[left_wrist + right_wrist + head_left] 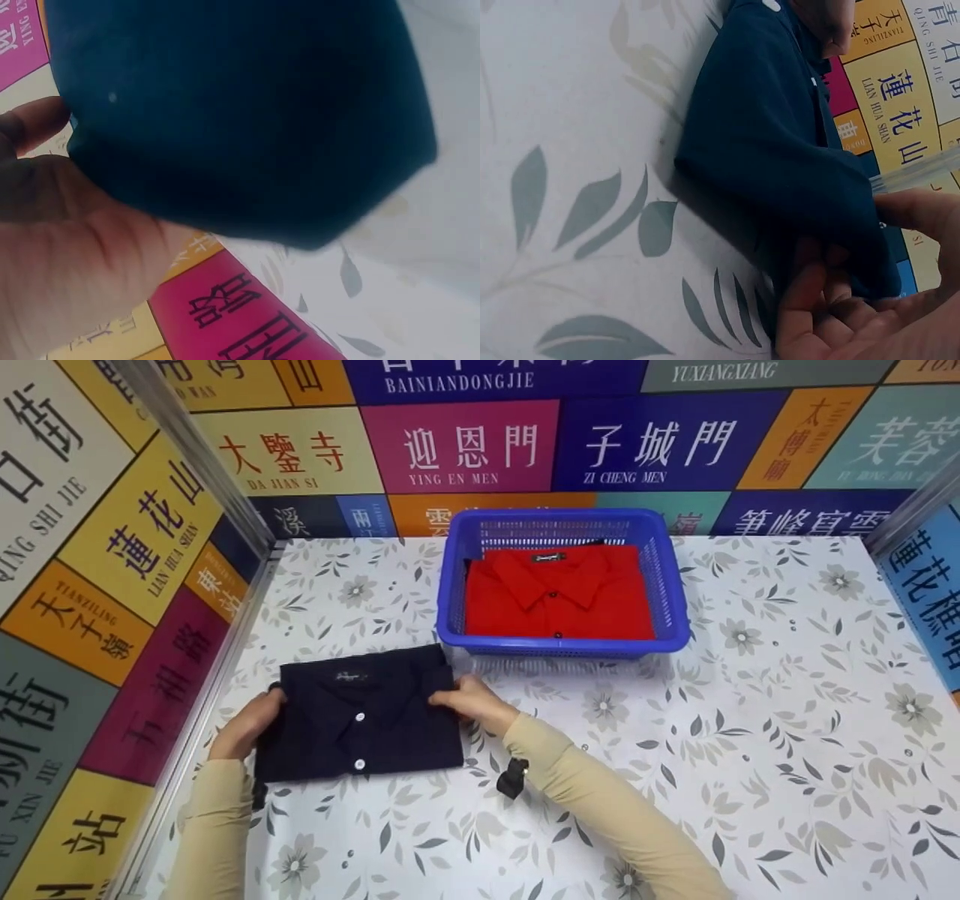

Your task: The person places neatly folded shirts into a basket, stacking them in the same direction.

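Note:
A folded navy shirt [360,735] with white buttons and a collar label lies at the left of the table in the head view. At its left edge, my left hand [251,721] grips the cloth. My right hand [474,701] pinches the opposite side near the upper right corner. In the left wrist view the shirt [247,120] hangs over the left hand [82,240], hiding most of its fingers. Seen from the right wrist, the right fingers are curled under the cloth [780,157] with the thumb on top.
Behind and right of the shirt stands a blue plastic basket [564,646] holding a folded red shirt [555,592]. A table with a floral cover [750,735] lies beneath. Panels with printed characters [465,442] wall the back and both sides.

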A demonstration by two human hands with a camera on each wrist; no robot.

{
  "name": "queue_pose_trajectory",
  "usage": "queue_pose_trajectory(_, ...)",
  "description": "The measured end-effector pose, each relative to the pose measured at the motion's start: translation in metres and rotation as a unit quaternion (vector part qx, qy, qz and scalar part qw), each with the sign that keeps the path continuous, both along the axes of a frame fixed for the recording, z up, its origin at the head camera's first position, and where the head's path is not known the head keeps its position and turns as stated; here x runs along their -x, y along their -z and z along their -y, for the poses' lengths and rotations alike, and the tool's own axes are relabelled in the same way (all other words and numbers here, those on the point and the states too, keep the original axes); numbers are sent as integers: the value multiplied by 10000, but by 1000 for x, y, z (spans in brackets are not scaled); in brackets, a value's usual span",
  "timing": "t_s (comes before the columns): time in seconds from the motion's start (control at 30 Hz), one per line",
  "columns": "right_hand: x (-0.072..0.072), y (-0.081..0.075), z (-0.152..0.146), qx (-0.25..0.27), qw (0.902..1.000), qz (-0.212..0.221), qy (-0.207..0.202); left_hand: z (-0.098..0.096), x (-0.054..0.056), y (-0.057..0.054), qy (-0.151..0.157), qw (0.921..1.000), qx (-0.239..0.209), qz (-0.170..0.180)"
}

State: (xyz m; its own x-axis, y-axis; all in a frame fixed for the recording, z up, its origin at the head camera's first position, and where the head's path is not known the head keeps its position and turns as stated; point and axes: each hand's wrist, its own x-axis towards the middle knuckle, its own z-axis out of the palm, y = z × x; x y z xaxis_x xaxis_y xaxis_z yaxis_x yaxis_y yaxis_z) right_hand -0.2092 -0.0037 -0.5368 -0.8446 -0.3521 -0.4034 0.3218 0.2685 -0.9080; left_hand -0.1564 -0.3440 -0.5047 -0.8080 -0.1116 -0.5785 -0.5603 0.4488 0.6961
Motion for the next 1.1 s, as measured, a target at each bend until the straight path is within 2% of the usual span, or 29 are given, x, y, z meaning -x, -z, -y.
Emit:
queue_pose_trajectory(0.2, -2, 0, -1, 147, 9992, -132, -359, -5, 2, 1, -69, 9998, 48, -206)
queue_pose_trajectory(0.43, -2, -11, 0, 87, 9970, -414, -645, -5, 0, 1, -147, 9986, -51, -500)
queue_pose_trajectory(0.67, 0, -28, 2, -13, 9932, -821, -829, 2, -3, -10, -204, 9974, -157, -677)
queue_pose_trajectory(0.9, 1, -42, 4, -484, 9850, -1289, -1041, 8, -7, -18, -365, 9960, -455, -682)
queue_pose_trajectory(1.1, 4, -49, 3, -567, 9809, -1529, -1057, 7, -7, -24, -385, 9946, -377, -884)
